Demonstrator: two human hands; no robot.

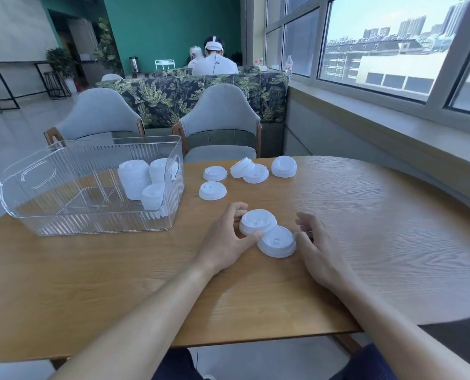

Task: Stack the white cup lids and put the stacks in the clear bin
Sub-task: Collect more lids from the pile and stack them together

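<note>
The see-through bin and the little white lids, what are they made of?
The clear bin looks like hard, glossy plastic: you can see through its ribbed walls, and they glint. The white lids look like thin moulded plastic, smooth and matte, with shaped rims. The table looks like wood or wood-look laminate, with grain lines.

- The bin (91, 187) stands on the table (365, 229), at its left.
- Three lid stacks (134, 176) stand inside the bin, at its right end.
- Loose lids (249, 171) lie right of the bin, toward the far edge.
- Two lids (266, 231) lie nearer, between the left hand (225, 242) and the right hand (318, 248).
- Two chairs (220, 124) stand behind the table.
</note>
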